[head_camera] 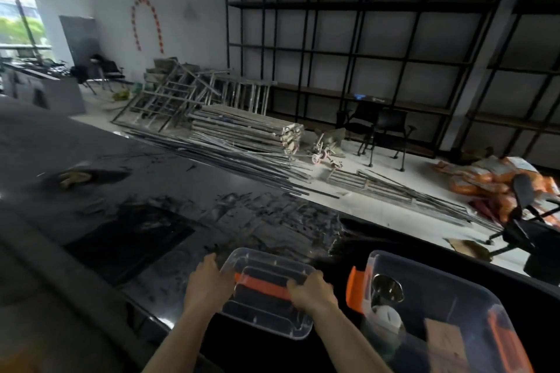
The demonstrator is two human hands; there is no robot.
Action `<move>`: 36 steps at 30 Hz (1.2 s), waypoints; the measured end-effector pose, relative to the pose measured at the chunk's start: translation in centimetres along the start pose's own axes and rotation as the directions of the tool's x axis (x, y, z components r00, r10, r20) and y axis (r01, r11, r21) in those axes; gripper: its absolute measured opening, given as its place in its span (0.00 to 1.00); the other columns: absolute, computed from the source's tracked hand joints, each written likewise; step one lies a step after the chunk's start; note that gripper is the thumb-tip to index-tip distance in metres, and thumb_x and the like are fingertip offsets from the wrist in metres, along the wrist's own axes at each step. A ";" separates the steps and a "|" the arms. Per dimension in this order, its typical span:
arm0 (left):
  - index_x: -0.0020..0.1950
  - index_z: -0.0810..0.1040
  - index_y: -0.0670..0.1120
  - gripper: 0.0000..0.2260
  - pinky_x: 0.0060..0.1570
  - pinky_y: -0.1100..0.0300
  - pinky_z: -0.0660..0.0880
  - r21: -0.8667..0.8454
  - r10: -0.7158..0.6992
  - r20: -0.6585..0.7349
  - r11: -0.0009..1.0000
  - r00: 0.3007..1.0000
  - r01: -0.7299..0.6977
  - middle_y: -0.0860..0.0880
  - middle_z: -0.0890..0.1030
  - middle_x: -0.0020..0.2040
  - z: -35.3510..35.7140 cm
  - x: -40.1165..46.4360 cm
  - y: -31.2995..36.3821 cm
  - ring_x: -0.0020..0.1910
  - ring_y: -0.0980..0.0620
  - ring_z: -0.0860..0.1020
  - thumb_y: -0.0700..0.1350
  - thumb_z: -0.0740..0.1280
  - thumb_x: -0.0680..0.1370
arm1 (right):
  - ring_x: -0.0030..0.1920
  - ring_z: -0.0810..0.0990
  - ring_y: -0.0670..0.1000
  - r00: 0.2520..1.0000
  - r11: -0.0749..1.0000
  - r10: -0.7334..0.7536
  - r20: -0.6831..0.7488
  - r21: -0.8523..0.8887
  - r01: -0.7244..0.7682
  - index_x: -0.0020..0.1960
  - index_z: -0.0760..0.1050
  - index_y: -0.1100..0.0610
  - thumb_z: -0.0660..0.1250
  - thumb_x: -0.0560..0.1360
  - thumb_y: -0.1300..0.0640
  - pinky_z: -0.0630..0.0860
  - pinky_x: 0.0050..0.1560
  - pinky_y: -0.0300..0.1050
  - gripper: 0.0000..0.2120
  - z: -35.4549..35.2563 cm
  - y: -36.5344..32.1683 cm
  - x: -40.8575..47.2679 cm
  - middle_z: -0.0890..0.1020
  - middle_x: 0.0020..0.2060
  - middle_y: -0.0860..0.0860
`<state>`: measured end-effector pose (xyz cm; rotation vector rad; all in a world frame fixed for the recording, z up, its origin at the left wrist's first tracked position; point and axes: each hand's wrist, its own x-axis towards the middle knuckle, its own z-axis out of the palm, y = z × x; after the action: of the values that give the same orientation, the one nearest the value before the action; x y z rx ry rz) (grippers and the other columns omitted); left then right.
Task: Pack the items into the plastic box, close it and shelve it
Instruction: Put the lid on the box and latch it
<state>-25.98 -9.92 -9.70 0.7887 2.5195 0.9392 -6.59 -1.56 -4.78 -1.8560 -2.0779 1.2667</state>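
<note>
A clear plastic lid (266,306) with an orange handle strip lies over the near edge of the dark table. My left hand (204,281) grips its left side and my right hand (312,289) grips its right side over the orange strip. To the right stands the open clear plastic box (391,260) with orange latches. Inside it I see a shiny metal cup (389,288), a white round item (388,316) and a brown cardboard piece (445,342).
The black glossy table (151,206) stretches left and ahead, with a yellowish rag (72,177) at its far left. Beyond lie metal rods, stacked boards (251,127), black chairs (385,130), orange sacks (485,179) and tall black shelving (363,39) against the wall.
</note>
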 end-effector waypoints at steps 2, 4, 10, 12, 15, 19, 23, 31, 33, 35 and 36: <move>0.76 0.64 0.43 0.34 0.54 0.52 0.73 0.041 -0.001 0.036 0.999 0.999 0.000 0.42 0.79 0.65 0.6 -0.1 -1.0 0.63 0.41 0.77 0.62 0.61 0.76 | 0.64 0.76 0.62 0.998 0.999 0.045 -0.052 0.010 -0.044 0.72 0.63 0.58 0.63 0.76 0.43 0.75 0.63 0.55 0.30 0.6 0.7 0.3 0.74 0.66 0.60; 0.76 0.65 0.45 0.32 0.47 0.54 0.70 0.029 -0.025 0.055 0.999 0.998 0.023 0.43 0.81 0.61 1.0 -0.1 -1.3 0.59 0.42 0.79 0.59 0.62 0.76 | 0.61 0.78 0.60 0.994 0.998 0.053 -0.094 0.043 -0.049 0.69 0.66 0.59 0.64 0.76 0.45 0.77 0.59 0.51 0.27 0.7 1.1 0.6 0.77 0.63 0.59; 0.71 0.72 0.50 0.33 0.44 0.54 0.68 -0.039 -0.078 -0.044 0.996 0.996 0.076 0.44 0.83 0.58 -1.2 0.6 0.6 0.56 0.41 0.81 0.68 0.61 0.72 | 0.43 0.83 0.54 0.989 0.985 -0.014 -0.147 0.169 0.039 0.53 0.80 0.57 0.64 0.73 0.51 0.76 0.41 0.44 0.13 -1.4 -0.3 0.8 0.84 0.45 0.54; 0.69 0.73 0.51 0.32 0.48 0.53 0.71 -0.073 -0.068 -0.087 0.995 0.994 0.061 0.44 0.83 0.59 -2.9 1.0 2.5 0.58 0.41 0.80 0.68 0.62 0.72 | 0.41 0.83 0.53 0.979 0.980 -0.046 -0.196 0.182 0.083 0.48 0.81 0.56 0.65 0.74 0.50 0.80 0.45 0.45 0.12 -3.1 -1.7 0.9 0.84 0.41 0.53; 0.68 0.75 0.52 0.26 0.57 0.50 0.72 -0.138 -0.010 -0.126 0.990 0.992 -0.008 0.45 0.82 0.61 -5.1 1.0 6.5 0.60 0.41 0.79 0.62 0.64 0.74 | 0.45 0.84 0.54 0.958 0.948 -0.090 -0.273 0.271 0.166 0.48 0.79 0.50 0.68 0.74 0.48 0.82 0.50 0.50 0.07 -6.8 -3.6 1.1 0.85 0.47 0.54; 0.64 0.78 0.53 0.19 0.60 0.50 0.73 -0.156 0.134 -0.115 0.976 0.984 -0.151 0.47 0.82 0.61 -6.0 0.2 13.0 0.62 0.42 0.78 0.57 0.63 0.76 | 0.44 0.83 0.54 0.908 0.898 -0.119 -0.401 0.346 0.270 0.51 0.80 0.52 0.71 0.73 0.49 0.80 0.48 0.47 0.10 -13.2 -3.2 1.2 0.85 0.47 0.54; 0.62 0.79 0.51 0.16 0.59 0.52 0.71 -0.204 0.269 -0.066 0.939 0.961 -0.277 0.47 0.83 0.60 -4.1 -2.3 19.3 0.62 0.42 0.78 0.55 0.65 0.77 | 0.46 0.84 0.58 0.877 0.864 -0.049 -0.478 0.420 0.277 0.51 0.82 0.54 0.71 0.72 0.53 0.84 0.51 0.58 0.09 -20.0 0.2 0.2 0.85 0.47 0.56; 0.63 0.79 0.48 0.17 0.56 0.53 0.75 -0.269 0.461 0.146 0.870 0.876 -0.413 0.48 0.82 0.59 2.6 -8.6 27.8 0.58 0.46 0.79 0.55 0.65 0.78 | 0.48 0.84 0.62 0.787 0.829 0.138 -0.601 0.506 0.241 0.42 0.82 0.54 0.71 0.71 0.56 0.81 0.56 0.61 0.02 -28.9 10.5 -2.7 0.86 0.42 0.58; 0.59 0.81 0.47 0.16 0.50 0.55 0.74 -0.262 0.468 0.179 0.870 0.865 -0.417 0.48 0.83 0.55 3.5 -9.9 28.9 0.55 0.47 0.79 0.54 0.64 0.77 | 0.41 0.83 0.59 0.769 0.842 0.165 -0.617 0.494 0.215 0.43 0.84 0.56 0.70 0.71 0.57 0.81 0.49 0.56 0.05 -29.9 12.3 -3.7 0.84 0.36 0.55; 0.44 0.82 0.45 0.12 0.43 0.55 0.72 -0.252 0.466 0.205 0.875 0.861 -0.414 0.45 0.82 0.41 4.3 -10.7 29.6 0.46 0.44 0.80 0.52 0.64 0.76 | 0.46 0.82 0.58 0.756 0.862 0.175 -0.631 0.469 0.192 0.42 0.84 0.56 0.68 0.71 0.57 0.79 0.48 0.50 0.07 -30.6 13.6 -4.4 0.84 0.41 0.57; 0.35 0.77 0.45 0.13 0.39 0.55 0.69 -0.252 0.459 0.215 0.879 0.862 -0.406 0.45 0.78 0.33 4.5 -11.1 29.9 0.41 0.44 0.79 0.49 0.64 0.76 | 0.48 0.82 0.57 0.747 0.871 0.174 -0.642 0.454 0.187 0.41 0.84 0.55 0.67 0.71 0.57 0.78 0.50 0.48 0.07 -30.9 14.1 -4.7 0.84 0.43 0.57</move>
<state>-3.72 4.40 8.61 1.3550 2.0090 1.1126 22.94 9.14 9.00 -1.6923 -1.2288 0.8188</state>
